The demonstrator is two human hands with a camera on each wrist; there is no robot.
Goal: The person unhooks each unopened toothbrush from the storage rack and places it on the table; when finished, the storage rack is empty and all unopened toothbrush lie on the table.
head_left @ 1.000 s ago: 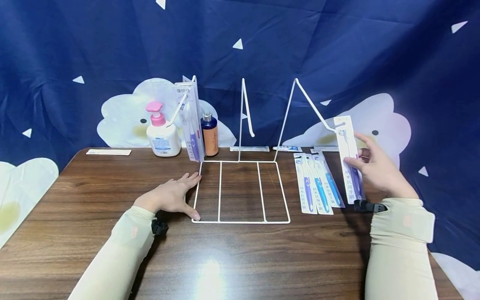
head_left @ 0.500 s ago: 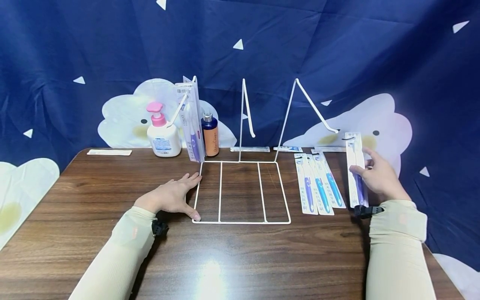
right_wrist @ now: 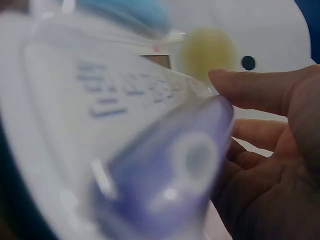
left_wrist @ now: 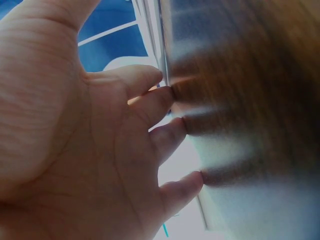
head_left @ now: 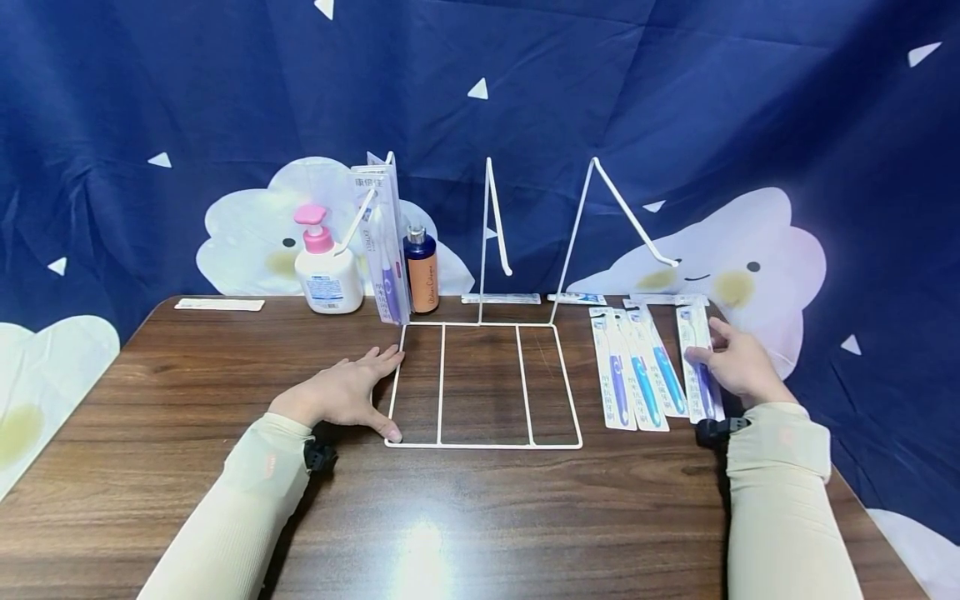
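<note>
Head view shows the right hand (head_left: 738, 364) at the far right of the dark wood-grain table (head_left: 480, 517), its thumb and fingers pinching a flat white carded pack with a purple-handled toothbrush (head_left: 699, 362). The pack lies at a shallow angle on or just above the tabletop, lined up lengthwise just beside a row of three similar white carded packs with blue and purple toothbrushes (head_left: 637, 367), so it reads as being set down as the fourth in that row. In the right wrist view the purple handle fills the frame, blurred, with fingers (right_wrist: 260, 92) curved behind the card.

The left hand (head_left: 341, 396) rests flat on the table, fingers straight and spread, holding nothing; its fingertips and thumb touch the left edge of a white wire rack (head_left: 483, 383) with a flat base, seemingly to steady it. The left wrist view, though blurred, shows the fingertips (left_wrist: 170, 95) against the thin white wire.

The rack's three upright hooked arms rise at the back; the leftmost carries another white toothbrush pack (head_left: 382, 242), while the middle and right arms are bare. The right arm's hook hangs above and behind the row of packs, well clear of the right hand. Behind the rack stand a white pump bottle with a pink top (head_left: 324, 267) and a dark bottle with an orange label (head_left: 421, 271). Small flat white packets (head_left: 501, 297) lie along the back edge before a navy cloud-print cloth backdrop (head_left: 675, 100).
</note>
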